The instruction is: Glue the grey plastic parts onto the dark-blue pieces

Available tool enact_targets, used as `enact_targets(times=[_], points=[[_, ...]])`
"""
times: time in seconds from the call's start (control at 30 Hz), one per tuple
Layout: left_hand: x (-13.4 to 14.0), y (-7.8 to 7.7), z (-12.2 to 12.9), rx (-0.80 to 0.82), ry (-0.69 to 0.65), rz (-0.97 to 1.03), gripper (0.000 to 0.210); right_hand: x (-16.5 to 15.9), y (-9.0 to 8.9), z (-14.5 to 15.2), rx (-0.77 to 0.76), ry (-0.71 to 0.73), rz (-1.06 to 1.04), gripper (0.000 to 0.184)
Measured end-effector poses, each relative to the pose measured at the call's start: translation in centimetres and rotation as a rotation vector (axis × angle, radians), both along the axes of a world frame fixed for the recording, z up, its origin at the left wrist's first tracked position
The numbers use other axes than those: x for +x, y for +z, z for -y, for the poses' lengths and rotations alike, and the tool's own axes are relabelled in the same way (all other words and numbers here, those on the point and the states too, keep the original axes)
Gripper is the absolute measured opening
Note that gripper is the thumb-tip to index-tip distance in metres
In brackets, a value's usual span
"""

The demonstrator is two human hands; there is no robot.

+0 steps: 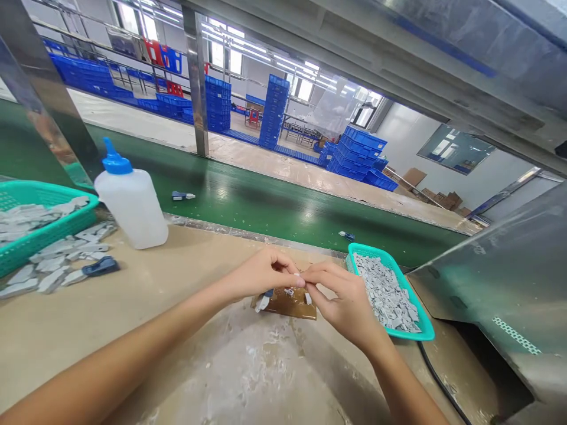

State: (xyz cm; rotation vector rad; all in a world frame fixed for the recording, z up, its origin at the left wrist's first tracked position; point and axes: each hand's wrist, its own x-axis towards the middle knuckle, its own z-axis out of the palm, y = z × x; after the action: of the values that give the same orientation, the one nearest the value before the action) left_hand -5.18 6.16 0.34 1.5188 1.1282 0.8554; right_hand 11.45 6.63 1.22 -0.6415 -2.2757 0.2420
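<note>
My left hand (264,274) and my right hand (343,292) meet fingertip to fingertip, each closed in a pinch. Between them shows a small white piece (297,275), mostly hidden by the fingers. Just below lies a brown, wet-looking plate (287,308) with small white bits on it. At its left edge, by my left hand, rests a dark blue and white part (263,302). Right of my right hand stands a green basket (426,330) filled with small grey-white pieces (390,292).
A bottle (133,206) with a blue nozzle cap stands at left. Beside it, grey-white pieces (53,265) and a dark blue-ended part (101,267) lie near another green basket (82,221). Behind runs a green belt (266,209) carrying two blue-and-white parts. A metal panel (500,277) rises at right.
</note>
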Motion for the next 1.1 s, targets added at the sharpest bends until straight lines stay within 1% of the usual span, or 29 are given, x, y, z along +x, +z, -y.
enact_targets(times=[0.07, 0.1, 0.17, 0.23, 0.27, 0.33, 0.4, 0.5, 0.6, 0.73, 0.8, 0.97, 1.1], points=[[-0.3, -0.1, -0.3, -0.002, 0.014, 0.044, 0.017, 0.2, -0.9, -0.5, -0.016, -0.036, -0.021, 0.016], [-0.6, -0.2, -0.6, -0.021, 0.058, 0.104, 0.020, 0.3, -1.4, -0.9, -0.040, -0.069, -0.028, 0.015], [-1.4, -0.6, -1.4, -0.103, 0.228, 0.295, 0.020, 0.5, -2.5, -1.9, -0.115, -0.154, -0.016, 0.015], [-2.5, -1.1, -2.4, -0.229, 0.417, 0.534, 0.021, 0.8, -3.6, -2.8, -0.194, -0.225, 0.024, 0.015], [-3.0, -1.3, -2.8, -0.296, 0.481, 0.649, 0.023, 0.8, -4.2, -3.1, -0.222, -0.243, 0.045, 0.015], [-3.9, -1.8, -3.5, -0.417, 0.548, 0.832, 0.028, 0.8, -5.0, -3.6, -0.246, -0.254, 0.072, 0.014], [-4.4, -2.2, -3.7, -0.506, 0.549, 0.935, 0.032, 0.7, -5.5, -3.8, -0.232, -0.261, 0.086, 0.014], [-4.4, -2.4, -3.6, -0.535, 0.484, 0.967, 0.036, 0.4, -6.0, -3.8, -0.201, -0.276, 0.120, 0.016], [-3.9, -2.5, -3.4, -0.519, 0.433, 0.933, 0.030, 0.3, -6.2, -3.8, -0.194, -0.257, 0.139, 0.018], [-3.4, -3.1, -3.6, -0.485, 0.477, 0.875, 0.017, 0.3, -6.2, -3.8, -0.173, -0.243, 0.136, 0.019], [-3.3, -3.4, -3.7, -0.464, 0.473, 0.826, 0.013, 0.3, -6.2, -3.8, -0.166, -0.246, 0.133, 0.018], [-3.0, -3.7, -3.5, -0.367, 0.332, 0.756, 0.012, 0.2, -6.3, -3.8, -0.157, -0.239, 0.136, 0.019], [-3.0, -3.7, -3.3, -0.315, 0.312, 0.710, 0.018, 0.2, -6.4, -3.7, -0.127, -0.212, 0.069, 0.020]])
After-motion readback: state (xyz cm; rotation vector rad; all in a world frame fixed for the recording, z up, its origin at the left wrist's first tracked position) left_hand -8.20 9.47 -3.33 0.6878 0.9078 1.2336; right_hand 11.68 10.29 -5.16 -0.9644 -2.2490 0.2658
